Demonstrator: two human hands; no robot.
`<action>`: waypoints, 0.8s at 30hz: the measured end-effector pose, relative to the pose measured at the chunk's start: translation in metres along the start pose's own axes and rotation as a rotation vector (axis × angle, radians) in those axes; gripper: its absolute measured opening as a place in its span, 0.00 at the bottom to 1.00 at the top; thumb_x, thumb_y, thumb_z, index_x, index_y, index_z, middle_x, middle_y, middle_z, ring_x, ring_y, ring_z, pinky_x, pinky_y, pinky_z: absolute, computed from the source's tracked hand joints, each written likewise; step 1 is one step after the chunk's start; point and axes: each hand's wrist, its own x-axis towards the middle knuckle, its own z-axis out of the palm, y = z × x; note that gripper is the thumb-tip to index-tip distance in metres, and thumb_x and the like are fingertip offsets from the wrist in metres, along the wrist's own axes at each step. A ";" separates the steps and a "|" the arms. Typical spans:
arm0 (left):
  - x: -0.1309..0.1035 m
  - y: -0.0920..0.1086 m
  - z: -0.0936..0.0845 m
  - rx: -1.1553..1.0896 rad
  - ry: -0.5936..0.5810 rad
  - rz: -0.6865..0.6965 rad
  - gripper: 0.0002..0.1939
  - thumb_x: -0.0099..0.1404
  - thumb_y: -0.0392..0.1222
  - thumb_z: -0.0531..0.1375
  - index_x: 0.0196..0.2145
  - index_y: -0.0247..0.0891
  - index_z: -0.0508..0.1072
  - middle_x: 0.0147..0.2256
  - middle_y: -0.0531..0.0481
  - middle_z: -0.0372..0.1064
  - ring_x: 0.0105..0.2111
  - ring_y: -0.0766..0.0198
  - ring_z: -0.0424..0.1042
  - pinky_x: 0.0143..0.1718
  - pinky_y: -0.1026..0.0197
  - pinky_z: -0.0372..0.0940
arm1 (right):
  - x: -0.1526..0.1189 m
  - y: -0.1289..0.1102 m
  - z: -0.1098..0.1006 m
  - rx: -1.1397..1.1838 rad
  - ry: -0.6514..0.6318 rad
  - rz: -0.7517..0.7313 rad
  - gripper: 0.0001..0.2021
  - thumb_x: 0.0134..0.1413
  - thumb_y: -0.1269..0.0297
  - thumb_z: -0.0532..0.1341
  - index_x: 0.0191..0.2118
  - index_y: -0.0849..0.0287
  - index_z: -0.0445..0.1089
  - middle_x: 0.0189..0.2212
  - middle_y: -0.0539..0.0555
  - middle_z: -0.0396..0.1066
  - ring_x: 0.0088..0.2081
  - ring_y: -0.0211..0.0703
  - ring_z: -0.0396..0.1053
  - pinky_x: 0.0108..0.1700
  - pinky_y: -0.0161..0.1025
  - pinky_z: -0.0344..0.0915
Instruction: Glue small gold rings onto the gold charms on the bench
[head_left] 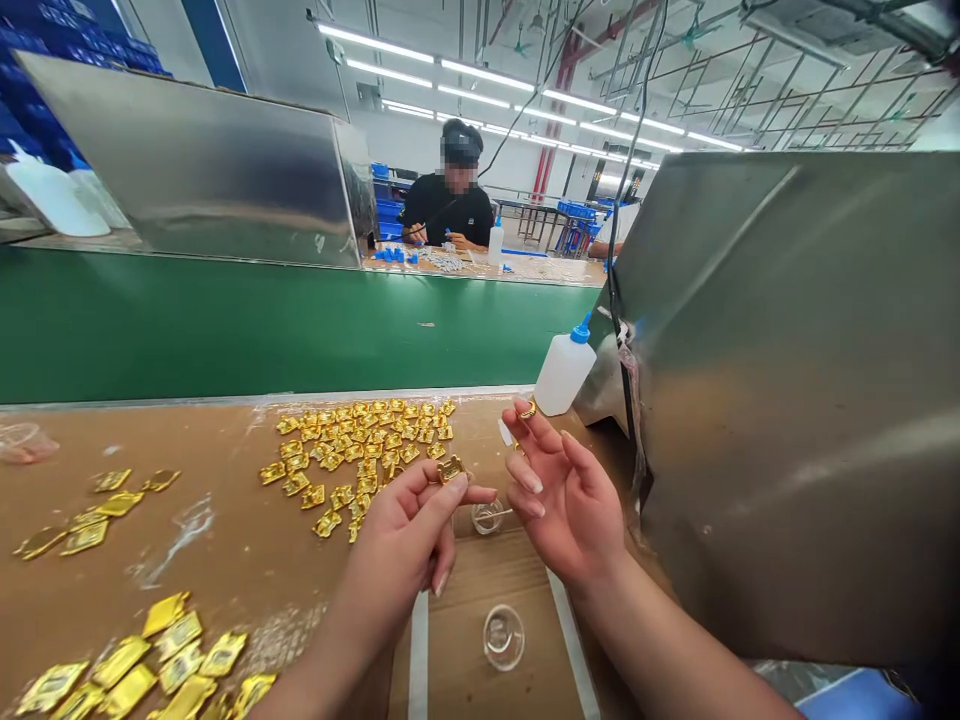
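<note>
My left hand pinches a small gold-coloured piece with a raised rim between thumb and fingers. To its right, my right hand is raised with palm turned up and fingers apart. A tiny shiny gold bit shows at its index fingertip; whether it is stuck there or worn cannot be made out. Many similar small gold pieces lie spread behind my left hand. Below and between the hands sits a small clear cup with a thin stick in it, partly covered by my right fingers.
Another clear cup stands nearer me. Larger gold pieces lie at the lower left, more above them. A white squeeze bottle stands by the metal panel at right. Beyond the green belt sits a co-worker.
</note>
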 end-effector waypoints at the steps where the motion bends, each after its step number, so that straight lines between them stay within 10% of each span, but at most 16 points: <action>1: 0.000 0.001 0.000 0.002 -0.006 -0.005 0.21 0.65 0.58 0.65 0.35 0.38 0.66 0.44 0.39 0.83 0.09 0.78 0.56 0.13 0.69 0.45 | 0.000 0.000 0.000 -0.010 0.006 0.001 0.20 0.64 0.52 0.59 0.57 0.50 0.77 0.64 0.55 0.67 0.27 0.33 0.55 0.23 0.30 0.57; 24: 0.004 -0.004 -0.004 0.043 -0.047 -0.012 0.19 0.66 0.58 0.64 0.40 0.38 0.77 0.35 0.42 0.83 0.11 0.77 0.52 0.15 0.67 0.43 | -0.001 0.000 0.000 -0.059 -0.008 0.023 0.21 0.63 0.52 0.58 0.57 0.49 0.77 0.65 0.54 0.67 0.27 0.33 0.55 0.23 0.31 0.57</action>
